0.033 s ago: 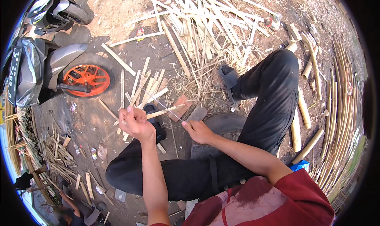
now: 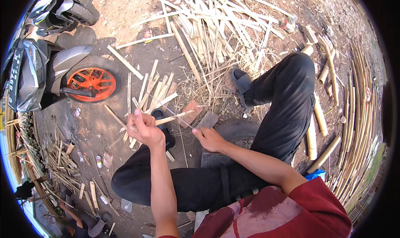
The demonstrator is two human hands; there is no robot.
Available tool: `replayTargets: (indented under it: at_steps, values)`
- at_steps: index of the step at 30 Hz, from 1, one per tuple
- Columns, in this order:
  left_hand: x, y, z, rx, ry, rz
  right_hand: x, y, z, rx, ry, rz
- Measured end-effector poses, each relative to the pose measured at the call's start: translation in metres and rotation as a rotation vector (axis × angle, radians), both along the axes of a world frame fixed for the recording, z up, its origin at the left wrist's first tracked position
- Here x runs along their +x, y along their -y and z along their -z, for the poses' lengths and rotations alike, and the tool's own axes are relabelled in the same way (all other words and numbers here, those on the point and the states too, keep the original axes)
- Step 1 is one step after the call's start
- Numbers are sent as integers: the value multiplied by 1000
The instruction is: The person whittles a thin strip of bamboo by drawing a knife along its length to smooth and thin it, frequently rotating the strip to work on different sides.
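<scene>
My left hand (image 2: 146, 129) is closed around a split bamboo strip (image 2: 177, 116), whose free end points right. In my right hand (image 2: 209, 139) is a knife with a long, thin blade (image 2: 170, 109), seen nearly edge-on. Its handle is hidden in the closed fingers. The blade slants up and left, crossing the strip's line just right of my left hand; I cannot tell whether they touch. Beyond my left hand lies a small group of cut bamboo strips (image 2: 160, 92) on the ground.
A larger heap of split bamboo (image 2: 216, 25) lies ahead, among shavings. Parked left is a motorbike with an orange wheel (image 2: 92, 84). Bamboo poles (image 2: 356, 121) line the right side. A dark tyre (image 2: 237, 130) sits between my legs. Another person's arm (image 2: 71, 213) shows lower left.
My left hand and the bamboo strip have shifted very slightly to the right. The right hand with the knife has barely moved.
</scene>
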State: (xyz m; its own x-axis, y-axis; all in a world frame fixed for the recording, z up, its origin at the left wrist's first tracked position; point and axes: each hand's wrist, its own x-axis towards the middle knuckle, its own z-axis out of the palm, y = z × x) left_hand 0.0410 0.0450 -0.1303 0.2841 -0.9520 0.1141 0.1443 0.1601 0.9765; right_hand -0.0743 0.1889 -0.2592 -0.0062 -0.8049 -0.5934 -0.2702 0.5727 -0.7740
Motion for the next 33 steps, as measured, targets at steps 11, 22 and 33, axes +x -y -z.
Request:
replayTargets:
  at_steps: [11,22,33]
  values:
    - [-7,29,7,36,-42,-66,-24,-1,37,149,-179,-48]
    - [-3,36,15,12,-70,92,-24,28,11,127,-118,-67]
    - [-12,33,13,-3,-86,139,-14,36,5,-23,-114,45]
